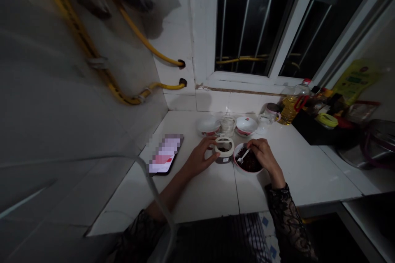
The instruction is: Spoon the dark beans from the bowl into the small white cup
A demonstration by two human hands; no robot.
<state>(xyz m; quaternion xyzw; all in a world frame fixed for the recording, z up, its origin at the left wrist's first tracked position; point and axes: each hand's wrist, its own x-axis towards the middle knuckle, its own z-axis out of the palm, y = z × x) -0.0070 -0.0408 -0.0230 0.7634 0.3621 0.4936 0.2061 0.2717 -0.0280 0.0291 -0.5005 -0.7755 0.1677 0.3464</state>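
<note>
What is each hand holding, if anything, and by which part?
The right hand holds a white spoon by its handle. The left hand grips a small jar at the side of its pale rim.

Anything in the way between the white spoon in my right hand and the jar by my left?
Only the bowl's left rim stands between the white spoon in your right hand and the cream-rimmed jar at your left hand; nothing else shows there. Whether the jar's top is open, I can't tell.
</note>
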